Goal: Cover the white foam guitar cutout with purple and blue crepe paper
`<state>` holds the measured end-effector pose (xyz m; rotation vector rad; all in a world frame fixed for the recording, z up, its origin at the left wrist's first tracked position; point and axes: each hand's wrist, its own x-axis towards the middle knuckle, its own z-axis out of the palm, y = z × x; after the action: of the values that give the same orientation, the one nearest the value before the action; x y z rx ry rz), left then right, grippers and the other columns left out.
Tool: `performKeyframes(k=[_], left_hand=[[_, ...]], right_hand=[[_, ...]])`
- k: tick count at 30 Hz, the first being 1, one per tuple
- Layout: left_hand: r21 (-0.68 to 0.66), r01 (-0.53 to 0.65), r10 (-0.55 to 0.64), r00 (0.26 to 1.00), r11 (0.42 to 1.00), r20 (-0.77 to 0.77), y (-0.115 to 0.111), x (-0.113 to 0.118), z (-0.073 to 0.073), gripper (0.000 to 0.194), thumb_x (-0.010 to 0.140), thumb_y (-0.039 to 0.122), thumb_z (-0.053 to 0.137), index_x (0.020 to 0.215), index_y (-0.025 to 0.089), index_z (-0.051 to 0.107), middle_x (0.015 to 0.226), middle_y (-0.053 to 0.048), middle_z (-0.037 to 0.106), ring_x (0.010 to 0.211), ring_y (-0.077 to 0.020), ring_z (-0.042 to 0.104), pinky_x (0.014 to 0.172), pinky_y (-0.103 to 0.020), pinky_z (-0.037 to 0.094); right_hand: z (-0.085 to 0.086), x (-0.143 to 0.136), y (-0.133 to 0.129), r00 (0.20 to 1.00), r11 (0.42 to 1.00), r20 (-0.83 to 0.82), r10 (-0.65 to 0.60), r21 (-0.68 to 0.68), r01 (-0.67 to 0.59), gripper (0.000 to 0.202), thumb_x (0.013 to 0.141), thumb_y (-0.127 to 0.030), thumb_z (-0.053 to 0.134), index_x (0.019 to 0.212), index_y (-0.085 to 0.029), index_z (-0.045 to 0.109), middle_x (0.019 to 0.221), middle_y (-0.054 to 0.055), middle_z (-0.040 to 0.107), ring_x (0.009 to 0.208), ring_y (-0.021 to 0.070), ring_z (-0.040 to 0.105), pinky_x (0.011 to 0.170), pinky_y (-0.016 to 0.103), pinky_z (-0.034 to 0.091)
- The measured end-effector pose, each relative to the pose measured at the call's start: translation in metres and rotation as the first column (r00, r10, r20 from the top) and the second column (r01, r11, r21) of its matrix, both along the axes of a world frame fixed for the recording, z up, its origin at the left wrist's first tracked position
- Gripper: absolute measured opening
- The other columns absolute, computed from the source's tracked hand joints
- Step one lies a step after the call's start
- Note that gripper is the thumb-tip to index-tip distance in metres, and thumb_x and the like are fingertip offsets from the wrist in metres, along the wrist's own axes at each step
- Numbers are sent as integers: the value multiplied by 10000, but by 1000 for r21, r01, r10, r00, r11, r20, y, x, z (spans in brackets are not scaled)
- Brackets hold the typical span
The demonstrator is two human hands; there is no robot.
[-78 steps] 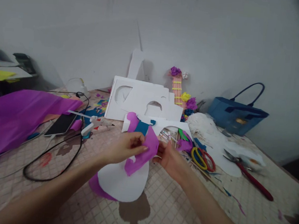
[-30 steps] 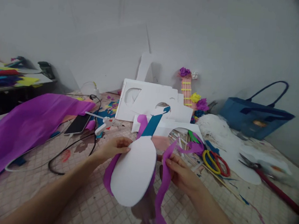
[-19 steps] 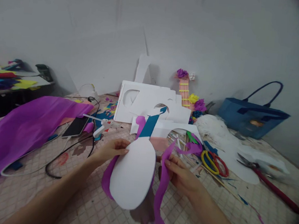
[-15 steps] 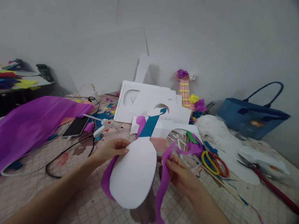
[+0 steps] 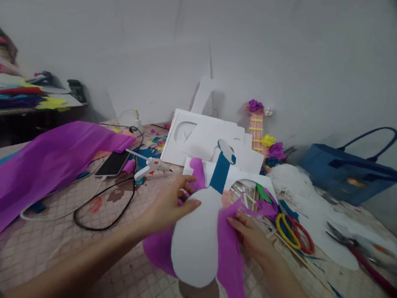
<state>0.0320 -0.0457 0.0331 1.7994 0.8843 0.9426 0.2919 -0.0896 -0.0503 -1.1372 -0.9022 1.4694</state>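
Note:
In front of me is a white oval cutout (image 5: pixel 196 242) with a teal paper neck (image 5: pixel 220 172) and a small round white top (image 5: pixel 225 151). My left hand (image 5: pixel 175 203) grips its upper left edge, thumb on the white face and fingers behind. A purple crepe paper strip (image 5: pixel 232 255) runs down the cutout's right side. My right hand (image 5: pixel 247 228) pinches that strip between thumb and fingers near the cutout's upper right edge. More purple paper (image 5: pixel 160 251) shows behind the cutout's lower left side.
A white glue gun (image 5: pixel 151 167), a phone (image 5: pixel 113 163) and cables lie on the left beside a large purple sheet (image 5: pixel 49 172). To the right are scissors (image 5: pixel 294 233), red-handled pliers (image 5: pixel 351 243) and a blue bag (image 5: pixel 350 173). White boards (image 5: pixel 207 133) lean at the back.
The view has turned left, so things sit farther right. The cutout has tilted, its neck leaning right. My left thumb lies farther over the cutout, and the purple strip spreads wider beside it.

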Motion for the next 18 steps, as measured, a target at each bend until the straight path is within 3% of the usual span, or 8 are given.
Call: performKeyframes(k=[3, 8, 18], left_hand=[[44, 30, -30, 999, 999, -11, -16, 6, 10, 456, 835, 289, 591, 1259, 188, 454, 980, -34, 564, 768, -141, 563, 670, -274, 466], [86, 17, -12, 998, 996, -58, -21, 8, 10, 475, 849, 328, 595, 1286, 229, 438, 1046, -36, 558, 821, -157, 570, 698, -295, 470], [5, 104, -104, 995, 995, 4, -31, 9, 20, 600, 857, 491, 566, 1354, 207, 386, 1163, -93, 550, 860, -184, 569, 711, -312, 483]], right_hand=[[-1, -4, 0, 1000, 1000, -13, 18, 9, -18, 227, 683, -336, 810, 872, -236, 735, 814, 4, 748, 744, 174, 661, 769, 301, 497], [1, -6, -1, 998, 999, -47, 35, 17, -35, 156, 715, -317, 794, 843, -250, 737, 807, -4, 752, 745, 153, 670, 760, 268, 504], [2, -8, -3, 990, 997, -122, 73, 25, -71, 198, 755, -266, 764, 947, -234, 725, 897, 17, 762, 806, 167, 688, 806, 296, 517]])
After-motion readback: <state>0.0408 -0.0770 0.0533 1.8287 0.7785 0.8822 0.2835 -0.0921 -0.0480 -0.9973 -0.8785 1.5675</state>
